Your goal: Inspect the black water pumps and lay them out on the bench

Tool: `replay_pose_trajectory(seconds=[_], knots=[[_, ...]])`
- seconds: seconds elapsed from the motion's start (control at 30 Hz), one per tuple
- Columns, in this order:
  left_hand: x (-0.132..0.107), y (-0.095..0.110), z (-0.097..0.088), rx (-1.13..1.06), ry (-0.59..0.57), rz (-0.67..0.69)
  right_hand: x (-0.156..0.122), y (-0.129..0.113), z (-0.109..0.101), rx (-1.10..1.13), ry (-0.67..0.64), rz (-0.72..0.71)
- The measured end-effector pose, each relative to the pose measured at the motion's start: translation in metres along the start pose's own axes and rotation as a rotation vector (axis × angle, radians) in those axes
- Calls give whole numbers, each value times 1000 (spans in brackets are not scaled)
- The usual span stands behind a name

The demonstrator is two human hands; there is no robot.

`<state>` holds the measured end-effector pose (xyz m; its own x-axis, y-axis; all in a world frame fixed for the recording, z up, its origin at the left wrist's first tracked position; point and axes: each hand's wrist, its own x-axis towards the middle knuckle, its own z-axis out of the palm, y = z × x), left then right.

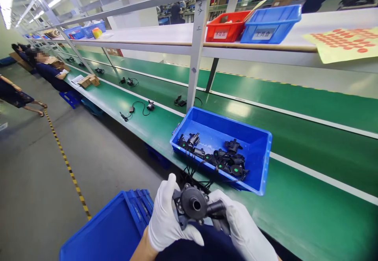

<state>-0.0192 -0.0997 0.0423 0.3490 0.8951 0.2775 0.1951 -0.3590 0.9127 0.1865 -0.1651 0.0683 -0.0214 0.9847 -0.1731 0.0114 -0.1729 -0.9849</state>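
Both of my hands wear white gloves and hold one black water pump (193,202) in front of my body. Its round face with a central port is turned toward me, and a side spout points right. My left hand (165,217) grips the pump's left side, thumb and fingers around the housing. On the other side, my right hand (236,221) closes around the spout and what lies below it, its fingertips partly hidden. Just beyond stands a blue bin (251,131) with several similar black pumps (223,160), some with green dots. Their black cables hang over the near rim.
A green workbench (295,209) runs away to the left, with a cabled pump (150,105) on it. On the shelf above sit a red bin (227,26) and a blue bin (268,24). Blue crates (109,229) stand at lower left. A seated person (50,69) works farther along.
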Motion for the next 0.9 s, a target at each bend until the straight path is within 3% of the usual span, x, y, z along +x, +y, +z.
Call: replay_pose_trajectory(seconds=[0.17,0.43,0.67,0.9], knots=[[1,0,-1,-20,43,-33,6,0,2,-4,-12,-10],[4,8,-1,-22,-18,-80,9,-9,5,72,9,42],[4,5,2,49,-81,-24,6,-5,3,83,31,93],[9,12,4,-70,-45,-152,10,-10,0,-85,90,94]])
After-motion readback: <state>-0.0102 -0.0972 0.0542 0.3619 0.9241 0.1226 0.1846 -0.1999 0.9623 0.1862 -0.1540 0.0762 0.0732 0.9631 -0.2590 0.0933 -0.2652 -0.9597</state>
